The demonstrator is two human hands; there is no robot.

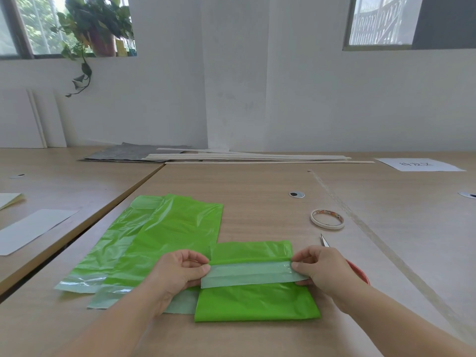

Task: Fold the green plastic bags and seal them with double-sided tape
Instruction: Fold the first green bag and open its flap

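A folded green plastic bag (257,302) lies on the wooden table in front of me, its pale flap (249,273) turned across the middle. My left hand (177,274) pinches the flap's left end between thumb and fingers. My right hand (319,269) pinches its right end. Several unfolded green bags (164,235) lie flat and overlapping to the left. A roll of double-sided tape (327,219) sits to the right, beyond my right hand.
Scissors (325,240) with red handles lie partly hidden behind my right hand. White sheets (31,228) lie on the left table, a printed paper (419,164) at the far right. Long wooden strips (257,158) and a grey sheet lie by the wall.
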